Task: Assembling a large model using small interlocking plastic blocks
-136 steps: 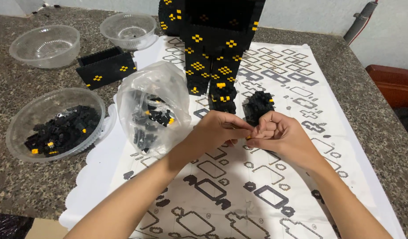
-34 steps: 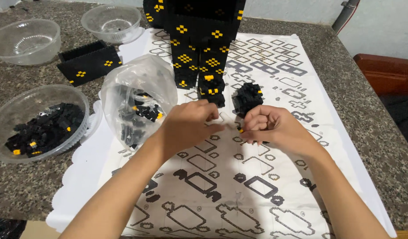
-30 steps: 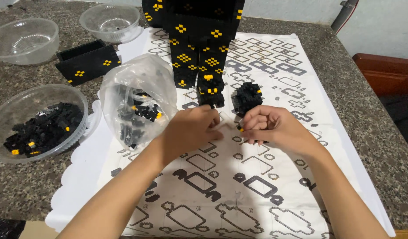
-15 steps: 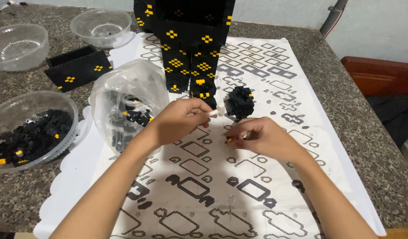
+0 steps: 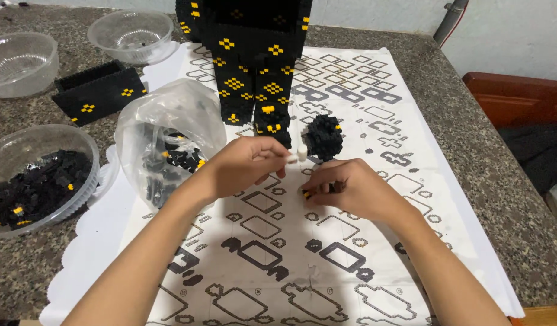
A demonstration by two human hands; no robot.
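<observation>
The tall black-and-yellow block model stands at the far end of the printed instruction sheet; a clear bag of loose bricks lies left of it. The left hand pinches a small white tool. The right hand grips a tiny black-and-yellow piece (mostly hidden) against the sheet. Step in hand, by judgement: seating one brick; the next move calls for fine alignment.

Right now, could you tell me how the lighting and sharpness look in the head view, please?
Head view: soft, even light, faint shadows under the left hand and right hand; mild glare on the clear plastic bag; sharp at centre, with the black block figure cropped at the top.
</observation>
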